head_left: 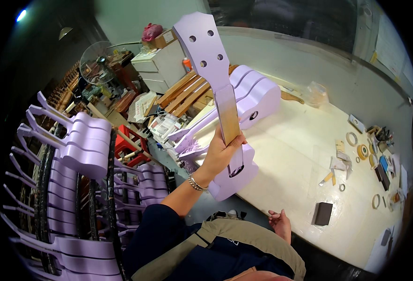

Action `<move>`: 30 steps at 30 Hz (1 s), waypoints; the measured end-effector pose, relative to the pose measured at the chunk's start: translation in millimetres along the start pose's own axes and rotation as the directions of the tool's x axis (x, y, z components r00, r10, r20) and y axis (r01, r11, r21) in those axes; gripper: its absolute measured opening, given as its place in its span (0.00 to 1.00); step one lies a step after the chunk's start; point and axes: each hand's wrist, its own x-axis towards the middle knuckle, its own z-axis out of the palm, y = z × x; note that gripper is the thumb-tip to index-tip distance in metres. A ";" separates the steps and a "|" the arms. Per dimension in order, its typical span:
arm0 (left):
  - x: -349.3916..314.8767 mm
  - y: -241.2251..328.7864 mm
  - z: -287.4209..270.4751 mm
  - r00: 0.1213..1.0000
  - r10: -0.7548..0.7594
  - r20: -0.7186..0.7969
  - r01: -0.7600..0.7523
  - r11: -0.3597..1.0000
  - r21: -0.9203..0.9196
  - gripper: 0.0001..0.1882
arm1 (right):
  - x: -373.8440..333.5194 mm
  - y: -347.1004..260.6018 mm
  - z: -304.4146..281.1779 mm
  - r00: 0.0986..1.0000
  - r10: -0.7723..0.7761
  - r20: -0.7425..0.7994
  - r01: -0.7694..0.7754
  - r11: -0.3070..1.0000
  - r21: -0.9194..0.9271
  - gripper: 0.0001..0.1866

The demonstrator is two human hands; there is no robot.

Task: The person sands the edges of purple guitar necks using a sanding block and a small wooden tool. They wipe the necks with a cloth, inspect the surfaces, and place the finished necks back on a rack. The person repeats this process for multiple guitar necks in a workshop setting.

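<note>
While left hand [222, 152] grips lilac ukulele [215, 89] neck, fingers wrap fretboard.

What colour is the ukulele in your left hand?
Pale lilac ukulele, with a bare wood fretboard; head view.

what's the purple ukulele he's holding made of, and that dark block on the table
The ukulele in the left hand looks like wood under a matte lilac paint coat: the fretboard strip is bare, tan and grainy. The dark block on the table looks matte and soft-edged, perhaps a foam or rubber sanding block; too small to be sure.
</note>
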 end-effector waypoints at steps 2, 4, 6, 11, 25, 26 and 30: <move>7.2 -0.9 -1.9 0.999 -0.013 0.039 0.013 1.000 0.006 0.22 | 3.0 2.1 4.4 0.999 -0.021 -0.044 0.022 1.000 0.006 0.26; 14.3 -3.5 -6.9 0.996 -0.045 0.082 0.046 0.999 -0.010 0.22 | 0.8 2.3 13.5 0.994 -0.042 -0.096 0.045 0.998 0.034 0.26; 23.6 -1.1 -8.0 0.989 -0.072 0.131 0.075 0.997 -0.022 0.22 | 0.8 8.5 16.3 0.989 -0.044 -0.143 0.055 0.996 0.068 0.26; 54.6 -12.6 -20.6 0.859 -0.131 0.494 0.123 0.991 0.049 0.17 | 2.3 36.5 12.4 0.965 -0.093 -0.243 0.127 0.983 0.129 0.27; 116.5 -56.8 83.8 0.271 -0.369 0.889 0.195 0.925 0.325 0.22 | -43.0 26.9 29.0 0.860 -0.166 -0.483 0.305 0.925 0.226 0.23; 119.5 -70.8 99.4 0.201 -0.377 0.904 0.181 0.921 0.344 0.21 | -42.9 20.4 24.5 0.836 -0.174 -0.521 0.314 0.929 0.195 0.22; 111.5 -126.9 148.5 -0.008 -0.580 0.815 0.289 0.779 0.557 0.21 | -29.7 -27.7 2.8 0.753 -0.294 -0.589 0.336 0.941 -0.040 0.17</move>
